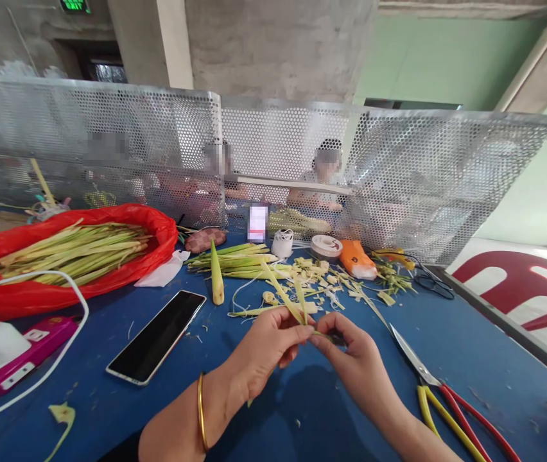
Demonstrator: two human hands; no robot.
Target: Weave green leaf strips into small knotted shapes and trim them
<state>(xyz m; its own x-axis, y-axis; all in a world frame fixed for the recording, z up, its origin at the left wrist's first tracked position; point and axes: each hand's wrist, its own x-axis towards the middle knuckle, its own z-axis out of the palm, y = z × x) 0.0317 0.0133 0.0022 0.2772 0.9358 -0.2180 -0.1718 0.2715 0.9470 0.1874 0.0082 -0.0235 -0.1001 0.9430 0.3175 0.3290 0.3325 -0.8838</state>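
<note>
Between the thumb and fingers of my left hand (273, 343) are green leaf strips (287, 296), their tips pointing up and away. My right hand (350, 353) pinches the lower end of the strips, close against my left fingertips. What lies under the fingers is hidden. Just beyond the hands are cut leaf scraps (312, 273) and a bundle of green stalks (239, 260). A single pointed stalk piece (216, 276) stands out left of them. Scissors (427, 378) with red and yellow handles lie to the right of my right hand.
A red plastic bag (162, 231) full of long leaves fills the left. Nearer are a black phone (158, 337), a magenta power strip (23, 353) and a white cable (81, 301). A tape roll (326, 247), string ball (282, 244) and orange packet (357, 258) stand before the perforated metal screen (283, 141); people sit behind.
</note>
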